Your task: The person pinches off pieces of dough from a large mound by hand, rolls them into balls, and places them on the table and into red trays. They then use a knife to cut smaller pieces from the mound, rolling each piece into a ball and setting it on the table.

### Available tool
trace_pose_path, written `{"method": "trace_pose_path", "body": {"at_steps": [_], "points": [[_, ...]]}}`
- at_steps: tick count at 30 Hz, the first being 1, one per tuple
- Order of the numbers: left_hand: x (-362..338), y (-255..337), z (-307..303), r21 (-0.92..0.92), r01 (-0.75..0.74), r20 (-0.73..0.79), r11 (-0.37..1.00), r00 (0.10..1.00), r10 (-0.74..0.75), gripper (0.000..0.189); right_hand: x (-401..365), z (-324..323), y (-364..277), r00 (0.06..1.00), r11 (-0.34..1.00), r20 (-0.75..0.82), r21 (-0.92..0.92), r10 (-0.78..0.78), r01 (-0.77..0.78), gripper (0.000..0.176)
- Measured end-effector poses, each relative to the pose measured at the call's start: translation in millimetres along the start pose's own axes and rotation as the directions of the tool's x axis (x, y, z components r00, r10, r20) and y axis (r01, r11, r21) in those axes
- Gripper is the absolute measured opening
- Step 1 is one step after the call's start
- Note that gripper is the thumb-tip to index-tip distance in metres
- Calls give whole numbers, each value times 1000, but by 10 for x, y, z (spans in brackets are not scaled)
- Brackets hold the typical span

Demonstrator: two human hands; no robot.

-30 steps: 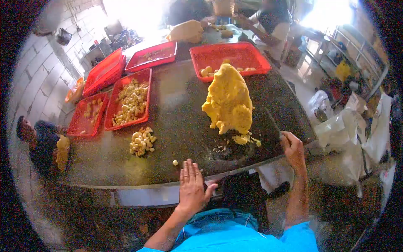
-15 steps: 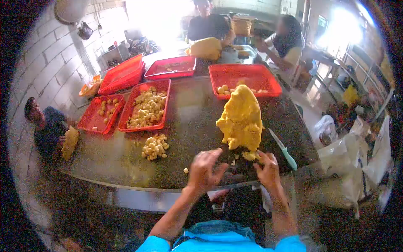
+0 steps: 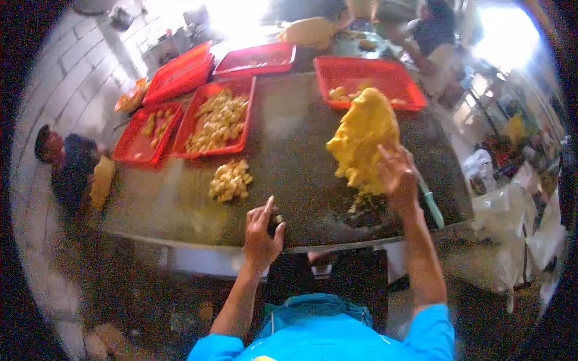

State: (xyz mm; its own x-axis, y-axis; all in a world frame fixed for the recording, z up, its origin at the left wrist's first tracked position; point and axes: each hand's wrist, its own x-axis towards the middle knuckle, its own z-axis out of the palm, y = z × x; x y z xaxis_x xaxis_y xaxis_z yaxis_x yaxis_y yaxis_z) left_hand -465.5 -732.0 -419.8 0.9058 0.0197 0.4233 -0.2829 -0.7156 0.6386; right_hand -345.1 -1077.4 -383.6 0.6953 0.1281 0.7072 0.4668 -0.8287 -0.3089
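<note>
A large lump of yellow dough (image 3: 364, 141) lies on the dark tabletop, right of centre. My right hand (image 3: 398, 177) is at its near right side, fingers spread and resting against the dough. Just right of that hand is a knife (image 3: 432, 207) with a pale green handle, its blade partly hidden. My left hand (image 3: 263, 234) is near the table's front edge, open, with thumb and fingers apart around a small pale dough piece (image 3: 277, 219) on the table. Beyond it sits a heap of small dough pieces (image 3: 230, 180).
Red trays stand at the back: one full of dough pieces (image 3: 220, 120), a smaller tray (image 3: 133, 141) with a few, and a right tray (image 3: 409, 90) behind the lump. A person (image 3: 75, 159) at the left holds dough. Others are across the table.
My right hand has moved up from the lump's near end to its right side. My left hand has shifted left, to the small piece. The view has tilted downward.
</note>
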Motion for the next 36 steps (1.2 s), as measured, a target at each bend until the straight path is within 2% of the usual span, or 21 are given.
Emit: {"method": "trace_pose_path", "body": {"at_steps": [2, 4, 6, 7, 8, 9, 12, 17, 19, 21, 22, 23, 24, 25, 26, 27, 28, 30, 32, 34, 36], "points": [[17, -3, -5, 15, 25, -6, 1000, 1000, -25, 53, -42, 138, 114, 997, 997, 69, 78, 21, -26, 37], [34, -29, -5, 15, 28, -12, 1000, 1000, -27, 49, -74, 155, 96, 985, 992, 142, -86, 101, -90, 25], [23, -59, -26, 92, -51, -48, 994, 997, 55, 38, -119, 142, -26, 990, 995, 123, -77, 69, -59, 22], [18, -69, -8, 79, -48, -64, 996, 997, 53, 27, -152, 135, -54, 987, 994, 136, -81, 88, -77, 21], [18, -79, -6, 85, -39, -64, 996, 997, 44, 27, -182, 140, -57, 983, 992, 148, -87, 105, -93, 20], [18, -84, -5, 69, -50, -58, 996, 997, 54, 25, -248, 190, 9, 987, 992, 150, -121, 60, -42, 23], [52, -18, -24, 56, -69, -38, 996, 997, 71, 21, -413, 228, -52, 971, 969, 209, -236, 118, -67, 31], [29, -40, -12, 39, -52, 1, 998, 999, 52, 16, -575, 253, -11, 962, 972, 265, -235, 69, -5, 34], [40, -103, 2, -16, 16, -29, 1000, 999, -16, 12, -572, 189, -15, 954, 966, 294, -256, 57, 21, 33], [121, -281, -38, 36, -24, -106, 999, 994, 28, 11, -502, 81, 3, 876, 984, 466, -172, 122, -45, 32], [173, -323, -111, 87, -46, -171, 995, 983, 61, 11, -475, 28, 26, 881, 985, 458, -171, 113, -38, 32], [194, -339, -189, 176, 6, -179, 984, 984, 26, 14, -462, -31, 50, 860, 995, 499, -54, 102, -86, 30], [209, -404, -238, 176, 8, -190, 984, 982, 26, 14, -456, -79, 58, 837, 989, 541, 60, 84, -138, 28], [249, -462, -285, 215, 22, -215, 976, 976, 25, 14, -459, -136, 12, 840, 990, 537, 61, 75, -128, 28], [289, -513, -323, 254, 36, -238, 967, 971, 26, 15, -485, -193, -57, 884, 990, 467, 119, 11, -76, 30], [315, -551, -336, 207, 97, -194, 974, 979, -56, 19, -505, -232, -118, 919, 985, 392, 169, -45, -24, 33], [342, -558, -325, 198, 90, -186, 976, 981, -53, 19, -528, -232, -202, 920, 987, 391, 158, -35, -29, 33], [402, -580, -265, 364, 78, -149, 928, 989, -25, 20, -646, -179, -320, 923, 983, 339, -93, 182, -160, 31], [487, -641, -245, 397, 68, -112, 916, 993, -25, 19, -687, -137, -196, 939, 984, 297, -99, 173, -150, 29], [537, -650, -217, 525, 126, -69, 842, 992, -106, 20, -686, -203, -66, 869, 934, 422, 118, 259, -336, 29], [525, -604, -205, 569, 81, -70, 818, 996, -49, 19, -811, -205, 25, 880, 928, 413, 176, 235, -330, 28]]}}
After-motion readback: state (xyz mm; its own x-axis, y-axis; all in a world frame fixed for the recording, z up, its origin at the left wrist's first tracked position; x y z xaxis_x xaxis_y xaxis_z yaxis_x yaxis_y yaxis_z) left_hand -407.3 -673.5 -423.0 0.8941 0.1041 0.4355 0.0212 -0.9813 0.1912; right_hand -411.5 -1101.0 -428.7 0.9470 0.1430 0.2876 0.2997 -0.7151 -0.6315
